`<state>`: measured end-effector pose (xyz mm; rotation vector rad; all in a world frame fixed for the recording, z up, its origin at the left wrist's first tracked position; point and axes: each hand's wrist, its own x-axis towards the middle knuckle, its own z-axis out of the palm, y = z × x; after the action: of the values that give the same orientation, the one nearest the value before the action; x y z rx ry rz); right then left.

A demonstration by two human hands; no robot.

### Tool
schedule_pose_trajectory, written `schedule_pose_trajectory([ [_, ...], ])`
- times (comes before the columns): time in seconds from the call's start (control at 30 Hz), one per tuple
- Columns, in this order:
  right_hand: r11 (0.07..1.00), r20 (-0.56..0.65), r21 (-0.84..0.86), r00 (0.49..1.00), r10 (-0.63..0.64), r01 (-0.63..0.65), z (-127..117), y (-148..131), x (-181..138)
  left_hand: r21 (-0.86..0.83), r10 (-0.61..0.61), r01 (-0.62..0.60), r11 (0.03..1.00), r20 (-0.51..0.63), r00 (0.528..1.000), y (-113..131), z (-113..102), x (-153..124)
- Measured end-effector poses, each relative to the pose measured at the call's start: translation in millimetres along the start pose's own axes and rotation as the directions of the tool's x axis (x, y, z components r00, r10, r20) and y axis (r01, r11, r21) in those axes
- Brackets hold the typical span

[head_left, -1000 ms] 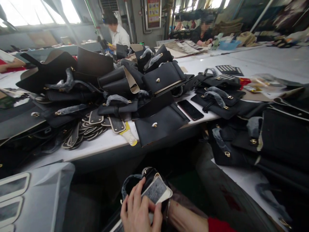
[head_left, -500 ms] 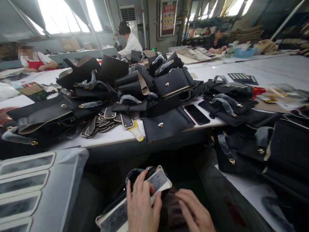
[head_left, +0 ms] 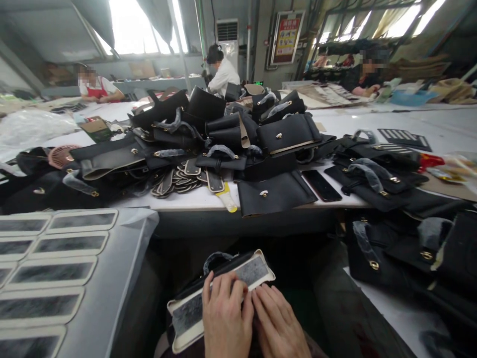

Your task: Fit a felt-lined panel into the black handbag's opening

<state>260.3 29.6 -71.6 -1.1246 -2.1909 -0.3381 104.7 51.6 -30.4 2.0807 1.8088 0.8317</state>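
On my lap lies a long cream-edged panel with a grey glued face [head_left: 257,271], resting on a black bag piece [head_left: 219,261]. My left hand [head_left: 223,318] lies flat on the panel's middle, fingers stretched out and pressing down. My right hand [head_left: 278,325] lies beside it, fingers also flat, touching the panel's lower edge. Neither hand grips anything.
A white table [head_left: 186,199] ahead carries a heap of black bag parts [head_left: 286,134], a phone [head_left: 321,185] and small strap tabs [head_left: 179,179]. Several matching panels [head_left: 70,243] lie on a sheet at left. More black bags [head_left: 410,238] at right. Other people work at far tables.
The panel has been laid flatter across my lap. My right hand moved in beside the left, and both now press on it. My view has turned left and upward.
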Motion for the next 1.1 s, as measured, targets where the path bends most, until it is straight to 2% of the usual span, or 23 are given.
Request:
schedule_pose_trajectory([
  [0.13,0.999,-0.029,0.036,0.999,-0.039,0.040,11,-13,0,-0.032,-0.078,0.076,0.997,-0.092,0.993,-4,-8,-15],
  [0.3,0.993,-0.049,0.089,0.996,-0.070,0.074,19,-27,5,-0.055,-0.124,0.117,0.992,-0.152,0.981,-15,-15,-29],
  [0.5,0.986,-0.057,0.134,0.995,-0.087,0.094,25,-47,9,0.015,-0.119,0.129,0.992,-0.285,0.951,-35,-21,-46],
  [0.67,0.977,-0.052,0.142,0.987,-0.151,0.157,30,-59,12,0.137,-0.060,0.120,0.983,-0.376,0.925,-52,-20,-63],
  [0.8,0.971,-0.057,0.158,0.983,-0.175,0.182,33,-69,18,0.102,-0.100,0.172,0.980,-0.494,0.864,-61,-15,-77],
  [0.87,0.967,-0.063,0.166,0.980,-0.187,0.195,35,-74,20,-0.043,-0.206,0.218,0.975,-0.542,0.815,-68,-11,-87],
  [0.9,0.965,-0.067,0.168,0.979,-0.191,0.200,36,-76,20,-0.176,-0.310,0.255,0.951,-0.551,0.775,-73,-8,-93],
  [0.93,0.964,-0.073,0.170,0.978,-0.194,0.204,38,-78,20,-0.359,-0.460,0.302,0.883,-0.530,0.713,-78,-5,-99],
  [0.97,0.963,-0.075,0.168,0.977,-0.201,0.211,39,-80,20,-0.591,-0.654,0.348,0.727,-0.442,0.614,-85,-1,-104],
  [1.0,0.962,-0.075,0.166,0.975,-0.208,0.217,40,-81,20,-0.803,-0.835,0.371,0.465,-0.258,0.487,-92,4,-108],
  [1.03,0.961,-0.072,0.164,0.974,-0.213,0.222,41,-82,19,-0.923,-0.935,0.358,0.140,-0.005,0.354,-99,9,-110],
  [1.07,0.961,-0.070,0.161,0.974,-0.216,0.224,41,-83,19,-0.933,-0.936,0.319,-0.164,0.249,0.248,-104,14,-111],
  [1.1,0.961,-0.066,0.160,0.974,-0.219,0.227,41,-83,19,-0.879,-0.876,0.280,-0.386,0.445,0.188,-108,20,-110],
])
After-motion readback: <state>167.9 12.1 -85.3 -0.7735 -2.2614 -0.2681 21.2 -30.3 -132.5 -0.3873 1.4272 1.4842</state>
